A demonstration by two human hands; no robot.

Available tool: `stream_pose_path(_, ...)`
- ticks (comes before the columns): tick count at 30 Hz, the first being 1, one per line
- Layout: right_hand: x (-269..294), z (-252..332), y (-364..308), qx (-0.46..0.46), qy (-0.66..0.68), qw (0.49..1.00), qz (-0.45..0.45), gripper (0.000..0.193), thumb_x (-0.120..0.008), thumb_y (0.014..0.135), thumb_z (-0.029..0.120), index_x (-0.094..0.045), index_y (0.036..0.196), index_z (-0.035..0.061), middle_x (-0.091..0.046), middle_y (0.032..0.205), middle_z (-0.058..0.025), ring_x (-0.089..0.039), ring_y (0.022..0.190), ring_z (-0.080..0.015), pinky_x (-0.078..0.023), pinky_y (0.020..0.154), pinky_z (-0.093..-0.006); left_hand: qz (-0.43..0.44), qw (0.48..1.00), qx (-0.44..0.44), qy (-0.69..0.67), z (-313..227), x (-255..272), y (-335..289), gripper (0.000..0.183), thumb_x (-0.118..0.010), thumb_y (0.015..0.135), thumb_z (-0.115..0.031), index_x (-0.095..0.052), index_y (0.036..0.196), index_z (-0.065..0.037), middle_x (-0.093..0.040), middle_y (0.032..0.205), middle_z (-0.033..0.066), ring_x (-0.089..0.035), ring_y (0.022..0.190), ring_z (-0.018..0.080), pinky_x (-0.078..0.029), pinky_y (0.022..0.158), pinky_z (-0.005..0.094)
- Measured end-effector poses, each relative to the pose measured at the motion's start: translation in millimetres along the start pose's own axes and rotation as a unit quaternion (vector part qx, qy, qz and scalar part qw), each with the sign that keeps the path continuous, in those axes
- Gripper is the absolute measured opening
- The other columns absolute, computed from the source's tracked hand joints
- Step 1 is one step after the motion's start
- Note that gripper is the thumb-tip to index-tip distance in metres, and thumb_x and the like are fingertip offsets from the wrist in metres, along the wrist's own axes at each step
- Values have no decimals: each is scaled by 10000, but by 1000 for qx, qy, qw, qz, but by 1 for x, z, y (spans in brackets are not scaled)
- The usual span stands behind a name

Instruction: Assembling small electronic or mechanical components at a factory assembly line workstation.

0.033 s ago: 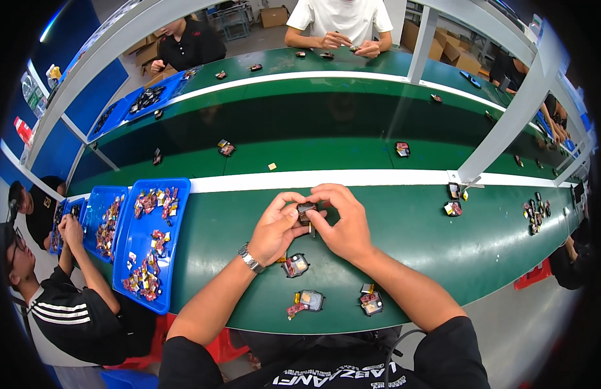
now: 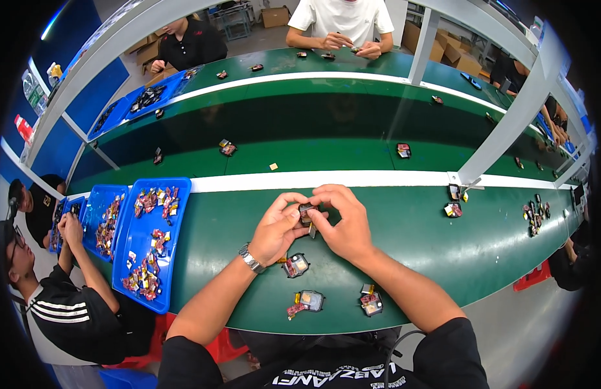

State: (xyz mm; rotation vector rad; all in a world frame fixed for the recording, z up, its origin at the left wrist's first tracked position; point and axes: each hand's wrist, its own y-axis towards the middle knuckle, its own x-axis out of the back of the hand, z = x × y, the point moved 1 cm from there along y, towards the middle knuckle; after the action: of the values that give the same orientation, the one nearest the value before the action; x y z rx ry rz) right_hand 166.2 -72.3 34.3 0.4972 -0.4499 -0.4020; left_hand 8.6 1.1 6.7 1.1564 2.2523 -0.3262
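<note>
Both hands meet over the near bench, closed around a small black device casing (image 2: 306,212). My left hand (image 2: 273,228) grips its left side, with the thumb against it. Fingers of my right hand (image 2: 346,225) hold the far and right sides, the thumb pressing on the front. A small greyish flap (image 2: 312,230) hangs below the casing; its kind is unclear. On the bench just below lie an open casing (image 2: 295,265), another open casing (image 2: 311,300) with a red circuit board beside it, and a third casing (image 2: 371,303) with its board and a yellowish part.
A blue tray (image 2: 173,259) of red boards stands left, with another blue tray (image 2: 112,190) beyond. A white rail (image 2: 313,179) edges the green belt (image 2: 313,155), which carries scattered devices. A grey post (image 2: 508,123) rises right. Co-workers sit left and across.
The small flap under the casing has turned slightly and shows more of its face. Both hands keep nearly the same place.
</note>
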Motion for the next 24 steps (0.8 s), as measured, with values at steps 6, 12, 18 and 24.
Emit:
stream_pose_path(6, -4, -1, -2, -16, 5, 1000, -6, 182, -719, 784, 16, -630, 942, 31, -641, 1016, -107, -623, 930, -279, -515, 765, -360, -58, 992, 7, 113, -2, -7, 0, 281, -533, 1005, -117, -428, 1257, -51, -615, 1240, 141, -615, 1180, 285, -544, 896, 360)
stream_pose_path(12, -6, -3, -5, 15, -28, 999, -6, 163, -694, 800, -3, -620, 940, 33, -637, 963, -98, -611, 858, -246, -518, 736, -345, -121, 980, -12, 156, 1, -11, 1, 199, -514, 1005, -86, -491, 1197, -38, -651, 1114, 88, -647, 991, 135, -539, 807, 264)
stream_pose_path(18, -7, 0, -8, -41, 15, 999, 10, 160, -692, 809, -20, -621, 947, 18, -653, 963, -92, -641, 823, -198, -531, 730, -299, -132, 958, -20, 255, 3, -12, -2, 152, -499, 995, -55, -528, 1145, -45, -660, 1018, 31, -579, 862, 54, -456, 684, 208)
stream_pose_path(24, -3, -3, -7, -43, 8, 999, 17, 164, -686, 805, 8, -626, 957, 28, -628, 922, -100, -615, 810, -222, -523, 712, -317, -114, 966, -7, 231, 5, -13, 0, 145, -523, 990, -55, -520, 1135, -50, -659, 1041, 41, -587, 926, 71, -470, 768, 227)
